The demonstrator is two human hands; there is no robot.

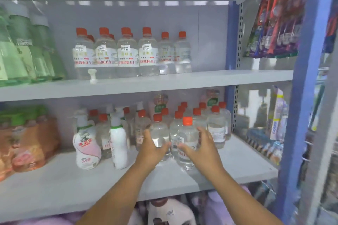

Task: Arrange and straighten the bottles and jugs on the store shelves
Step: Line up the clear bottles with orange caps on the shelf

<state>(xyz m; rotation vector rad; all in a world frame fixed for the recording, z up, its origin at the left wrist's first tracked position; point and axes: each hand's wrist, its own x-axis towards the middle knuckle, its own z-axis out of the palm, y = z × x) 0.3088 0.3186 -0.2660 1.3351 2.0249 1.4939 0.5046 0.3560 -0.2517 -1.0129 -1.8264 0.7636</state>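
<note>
On the lower shelf (pixel 73 184) stands a cluster of clear bottles with orange caps. My left hand (pixel 152 148) wraps around one clear bottle (pixel 159 133) at the front of the cluster. My right hand (pixel 200 148) grips the frontmost clear bottle (pixel 187 140), whose bright orange cap stands up between my hands. Both bottles are upright on the shelf. More orange-capped bottles (pixel 215 124) crowd behind them. The upper shelf (pixel 146 84) carries a tidy row of larger orange-capped bottles (pixel 128 54).
White and pink pump bottles (pixel 87 144) stand left of my hands, with orange jugs (pixel 29 144) at far left. Green bottles (pixel 23 49) fill the upper left. A blue upright post (pixel 300 96) bounds the shelves on the right. A small white knob (pixel 92 74) lies on the upper shelf.
</note>
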